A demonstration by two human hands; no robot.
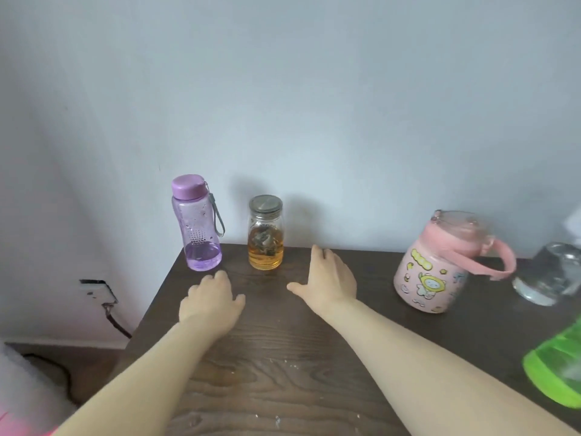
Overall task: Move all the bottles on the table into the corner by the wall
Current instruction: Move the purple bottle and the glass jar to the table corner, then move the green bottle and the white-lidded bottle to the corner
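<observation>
Dark wood-grain covered the worktop (283,357), which stood against a pale wall (314,105). Five bottles were in sight. Two stood upright at the far left corner by the wall: one purple plastic bottle (198,225) with a purple cap and a grey strap, holding a little liquid at the bottom, and just beside it to the right one glass bottle (265,236) with a metal lid, amber liquid and leaves inside. Well apart, toward the right, stood one pink bottle (435,265) with cartoon stickers and a pink carry handle. Near it at the right edge was one clear bottle (550,275), blurred and partly cut off, and nearer the camera one green bottle (553,366), also cut off by the frame.

Two bare hands reached over the worktop. The left hand (212,298) was empty, fingers loosely curled, near the purple bottle but not touching it. The right hand (327,278) was empty too, fingers spread flat, just right of the glass bottle and apart from it. One dark cable (116,319) ran down the wall at the left.
</observation>
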